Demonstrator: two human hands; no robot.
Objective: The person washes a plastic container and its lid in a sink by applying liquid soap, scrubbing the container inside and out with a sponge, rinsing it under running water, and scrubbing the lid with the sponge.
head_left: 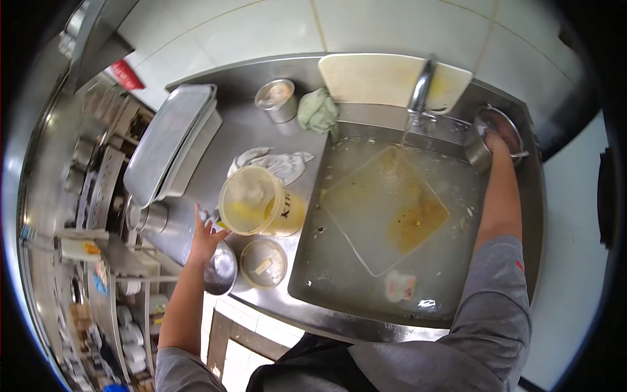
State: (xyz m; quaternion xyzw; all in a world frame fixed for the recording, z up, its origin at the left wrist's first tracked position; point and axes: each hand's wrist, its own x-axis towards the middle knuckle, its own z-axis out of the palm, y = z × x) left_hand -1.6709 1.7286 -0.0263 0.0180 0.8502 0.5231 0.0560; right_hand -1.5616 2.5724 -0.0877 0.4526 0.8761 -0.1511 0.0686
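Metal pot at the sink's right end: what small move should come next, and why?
Probably draw the right hand out of the metal pot: it reaches inside past the rim, where any grip is hidden, while the left hand spreads beside the plastic tub.

From afar I viewed white wall tiles (pixel 255 36) beyond the right hand (pixel 495 140), a pale panel (pixel 575 183) to its right, metal shelving (pixel 121 261) left of the left hand (pixel 208 240), and light floor tiles (pixel 243 315) below.

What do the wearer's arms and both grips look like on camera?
Both forearms are bare below short grey sleeves, the right one showing a small red mark. The left grip is ungloved; the right grip is partly hidden.
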